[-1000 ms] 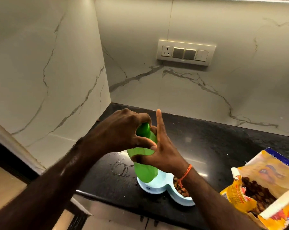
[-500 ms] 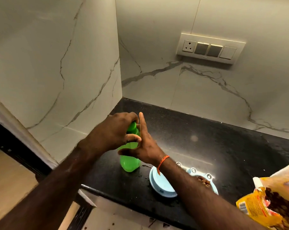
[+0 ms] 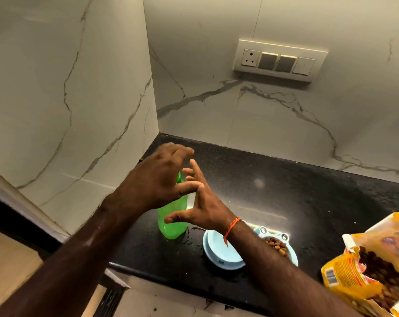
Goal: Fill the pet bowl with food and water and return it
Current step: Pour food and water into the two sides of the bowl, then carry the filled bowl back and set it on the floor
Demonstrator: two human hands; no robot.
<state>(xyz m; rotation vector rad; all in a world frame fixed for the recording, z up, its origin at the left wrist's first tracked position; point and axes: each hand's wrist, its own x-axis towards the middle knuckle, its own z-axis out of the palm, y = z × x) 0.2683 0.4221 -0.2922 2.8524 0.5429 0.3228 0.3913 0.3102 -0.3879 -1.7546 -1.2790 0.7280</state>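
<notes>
The green bottle [image 3: 172,219] stands upright on the black countertop [image 3: 285,191], just below and behind both hands. The left hand [image 3: 157,179] hovers over its top with fingers spread and relaxed, gripping nothing; the right hand [image 3: 203,207] is spread wide beside it, thumb tip in front of the bottle's body. One light-blue double pet bowl [image 3: 219,250] sits near the counter's front edge, right of the bottle, kibble in its right compartment. One opened yellow pet-food bag [image 3: 354,268] lies at far right. Bare counter stretches behind toward the marble wall.
</notes>
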